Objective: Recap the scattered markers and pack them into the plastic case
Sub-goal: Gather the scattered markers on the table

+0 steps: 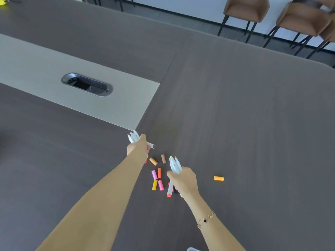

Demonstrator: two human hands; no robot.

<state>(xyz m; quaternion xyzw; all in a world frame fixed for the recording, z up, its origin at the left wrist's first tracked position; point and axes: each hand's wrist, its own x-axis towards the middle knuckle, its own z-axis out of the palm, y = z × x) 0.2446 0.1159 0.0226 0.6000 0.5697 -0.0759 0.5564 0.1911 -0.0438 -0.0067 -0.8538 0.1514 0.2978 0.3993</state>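
Observation:
My left hand (pixel 138 149) grips a bundle of white uncapped markers (pixel 133 136) whose tips stick out past my fingers. My right hand (pixel 184 179) grips a second bundle of white markers (pixel 175 164), tips up, coloured ends pointing down toward the table. Between my hands several loose caps lie on the dark table: an orange one (pixel 153 161), a tan one (pixel 163 158), a pink one (pixel 154 174), a red-orange one (pixel 159 173), a yellow one (pixel 154 184) and another pink one (pixel 160 185). One orange cap (pixel 218 178) lies apart at the right. A sliver of clear plastic (pixel 193 249) shows at the bottom edge.
The dark wood table (pixel 253 124) has a light inset strip (pixel 54 73) with a black oval cable port (pixel 87 84). Brown chairs (pixel 246 9) stand beyond the far edge. A yellow object (pixel 2 1) sits at the far left corner.

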